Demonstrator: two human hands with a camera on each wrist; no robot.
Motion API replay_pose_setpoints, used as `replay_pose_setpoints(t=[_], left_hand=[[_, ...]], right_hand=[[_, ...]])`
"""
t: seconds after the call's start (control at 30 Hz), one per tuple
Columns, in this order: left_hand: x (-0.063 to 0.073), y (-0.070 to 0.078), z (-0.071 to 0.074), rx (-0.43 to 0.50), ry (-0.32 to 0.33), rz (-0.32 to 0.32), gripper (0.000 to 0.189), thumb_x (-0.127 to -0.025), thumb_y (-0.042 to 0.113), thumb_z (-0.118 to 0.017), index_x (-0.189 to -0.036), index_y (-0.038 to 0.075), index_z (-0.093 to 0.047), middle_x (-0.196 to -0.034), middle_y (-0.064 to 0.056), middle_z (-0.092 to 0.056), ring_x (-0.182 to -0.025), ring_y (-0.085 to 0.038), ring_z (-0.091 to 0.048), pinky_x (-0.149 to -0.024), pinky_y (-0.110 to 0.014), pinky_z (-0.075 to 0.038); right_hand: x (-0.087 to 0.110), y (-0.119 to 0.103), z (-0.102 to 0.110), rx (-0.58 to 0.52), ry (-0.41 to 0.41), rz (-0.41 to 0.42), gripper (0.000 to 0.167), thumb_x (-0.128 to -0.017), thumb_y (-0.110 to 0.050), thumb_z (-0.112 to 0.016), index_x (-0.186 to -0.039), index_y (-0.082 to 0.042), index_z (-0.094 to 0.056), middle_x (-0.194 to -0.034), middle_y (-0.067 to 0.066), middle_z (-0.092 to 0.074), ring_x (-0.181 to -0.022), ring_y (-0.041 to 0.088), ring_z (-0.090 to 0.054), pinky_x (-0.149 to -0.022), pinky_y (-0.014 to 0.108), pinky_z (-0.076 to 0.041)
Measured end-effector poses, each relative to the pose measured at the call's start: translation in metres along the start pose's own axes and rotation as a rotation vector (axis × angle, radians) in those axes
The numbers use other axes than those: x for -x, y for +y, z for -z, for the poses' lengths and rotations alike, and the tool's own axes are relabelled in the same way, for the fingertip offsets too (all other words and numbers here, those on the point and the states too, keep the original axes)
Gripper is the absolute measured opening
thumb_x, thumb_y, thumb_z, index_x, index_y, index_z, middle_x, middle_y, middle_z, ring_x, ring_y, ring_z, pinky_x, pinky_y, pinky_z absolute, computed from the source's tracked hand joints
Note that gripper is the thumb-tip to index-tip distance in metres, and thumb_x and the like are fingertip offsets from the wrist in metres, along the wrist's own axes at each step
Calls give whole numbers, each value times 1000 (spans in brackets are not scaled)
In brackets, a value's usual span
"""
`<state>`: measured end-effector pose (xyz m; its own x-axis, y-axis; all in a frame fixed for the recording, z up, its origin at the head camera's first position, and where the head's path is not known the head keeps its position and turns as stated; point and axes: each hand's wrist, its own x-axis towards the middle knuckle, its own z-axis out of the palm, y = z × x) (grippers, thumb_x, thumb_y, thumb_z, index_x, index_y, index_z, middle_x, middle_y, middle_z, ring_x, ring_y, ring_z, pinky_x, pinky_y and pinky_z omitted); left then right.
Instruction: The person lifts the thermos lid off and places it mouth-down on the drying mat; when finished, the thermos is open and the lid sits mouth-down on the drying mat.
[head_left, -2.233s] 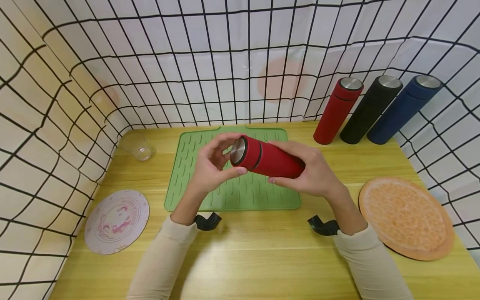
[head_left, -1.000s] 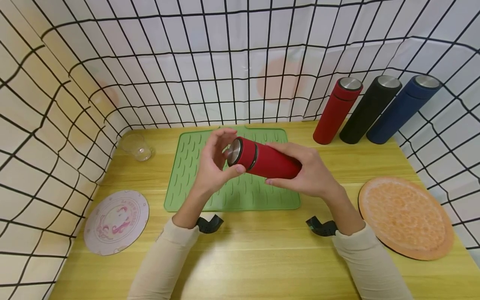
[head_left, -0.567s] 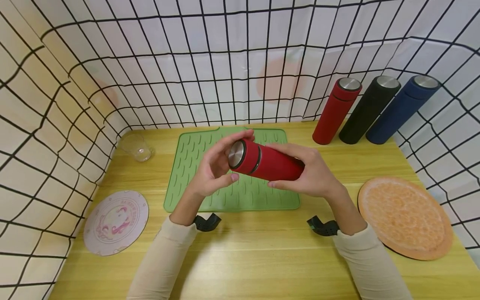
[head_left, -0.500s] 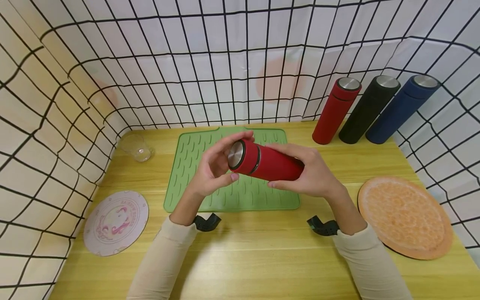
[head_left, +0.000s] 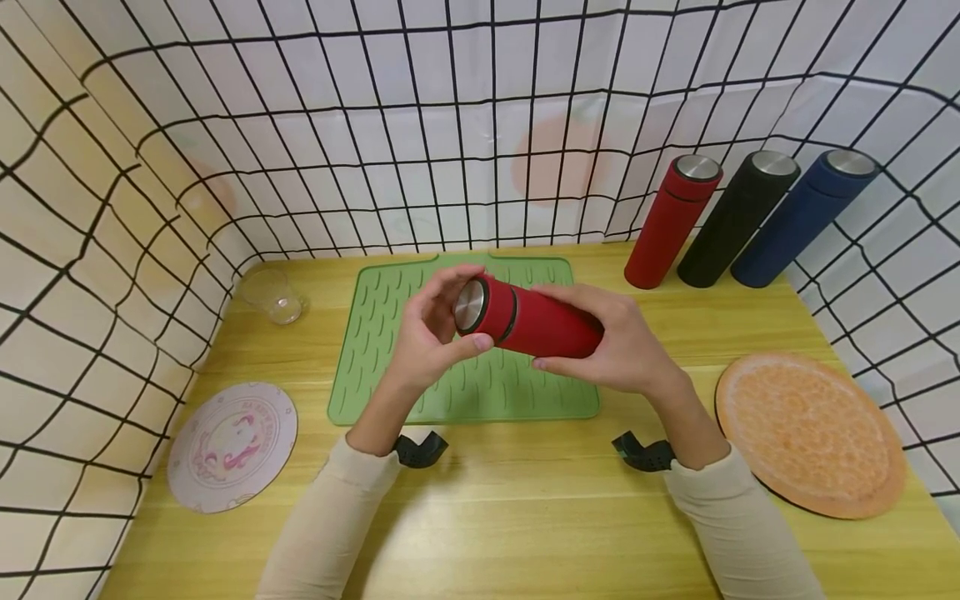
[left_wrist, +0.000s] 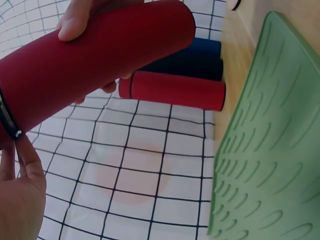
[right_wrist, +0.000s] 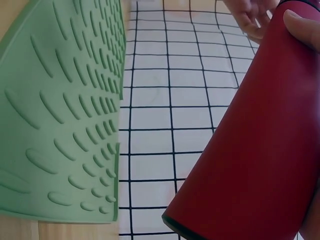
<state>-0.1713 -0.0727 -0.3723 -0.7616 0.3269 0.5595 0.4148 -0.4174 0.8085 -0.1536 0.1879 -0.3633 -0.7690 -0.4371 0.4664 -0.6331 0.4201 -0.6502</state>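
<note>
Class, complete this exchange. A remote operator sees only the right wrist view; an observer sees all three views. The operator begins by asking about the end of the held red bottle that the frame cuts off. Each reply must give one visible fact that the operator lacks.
Operator: My view cuts off the top end of the red bottle. What is there?
Observer: The head view shows a lid with a shiny metal top.
Operator: Are there any other bottles about?
Observer: Yes, three stand together at the back right: a red one, a black one and a blue one.
</note>
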Motion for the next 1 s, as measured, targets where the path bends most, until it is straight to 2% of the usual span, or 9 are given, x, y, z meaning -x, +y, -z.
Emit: replay_pose_setpoints(t=[0.07, 0.13, 0.23, 0.33, 0.4, 0.5, 0.63, 0.87, 1.0], left_hand=[[0, -1, -1, -10, 14, 0, 73, -76, 40, -93, -136, 15, -60, -129, -4, -65, -119, -20, -60, -95, -29, -58], [0, -1, -1, -23, -13, -25, 77, -77, 42, -92, -139, 14, -57, -135, -6, -62, -125, -24, -57, -100, -32, -57], [-1, -1, 2, -32, -111, -90, 82, -83, 38, -87, -148, 9, -47, -151, -13, -51, -141, -33, -46, -112, -42, -49], [-1, 1, 5, -12, -226, -144, 81, -88, 28, -80, -155, 7, -39, -162, -16, -39, -149, -40, -34, -118, -47, -43], [0, 3, 6, 12, -276, -157, 77, -90, 25, -77, -155, 10, -40, -163, -13, -39, -150, -40, -33, -118, -48, -42], [0, 5, 7, 40, -305, -158, 71, -91, 22, -76, -154, 13, -44, -161, -10, -43, -147, -36, -38, -115, -44, -46], [-1, 4, 7, 65, -263, -136, 66, -90, 18, -79, -150, 11, -51, -154, -8, -52, -141, -30, -47, -110, -38, -51], [-2, 1, 7, 49, -84, -68, 65, -82, 25, -90, -140, 15, -63, -143, -5, -63, -132, -22, -57, -100, -33, -57], [-3, 1, 5, 30, -17, -58, 67, -79, 28, -92, -138, 13, -65, -139, -5, -66, -127, -23, -60, -97, -31, -58]], right_hand=[[0, 0, -1, -2, 1, 4, 78, -71, -20, -96, -141, -23, -63, -128, -2, -70, -111, 15, -64, -81, 33, -61], [0, -1, -1, -12, -2, 2, 78, -70, -19, -97, -141, -23, -63, -128, -2, -70, -111, 15, -63, -81, 33, -61], [1, -2, 0, -25, -16, -7, 78, -70, -18, -97, -140, -23, -64, -128, -2, -70, -111, 15, -63, -81, 33, -61], [2, -3, 2, -52, -43, -20, 78, -69, -18, -97, -140, -23, -64, -127, -2, -70, -110, 15, -64, -81, 33, -61], [3, -4, 2, -79, -64, -29, 78, -70, -17, -97, -140, -23, -64, -126, -3, -71, -110, 15, -64, -82, 33, -61], [3, -6, 3, -112, -84, -43, 78, -70, -17, -97, -140, -24, -64, -127, -4, -70, -111, 15, -64, -82, 33, -62], [4, -5, 4, -120, -78, -63, 78, -72, -16, -96, -141, -25, -63, -128, -3, -70, -112, 16, -64, -82, 33, -62], [2, -2, 2, -74, -29, -76, 79, -73, -17, -94, -144, -27, -60, -132, -2, -68, -115, 17, -62, -83, 33, -61], [1, 0, 1, -60, -18, -72, 78, -74, -17, -94, -144, -28, -60, -133, -2, -67, -117, 17, -61, -84, 35, -61]])
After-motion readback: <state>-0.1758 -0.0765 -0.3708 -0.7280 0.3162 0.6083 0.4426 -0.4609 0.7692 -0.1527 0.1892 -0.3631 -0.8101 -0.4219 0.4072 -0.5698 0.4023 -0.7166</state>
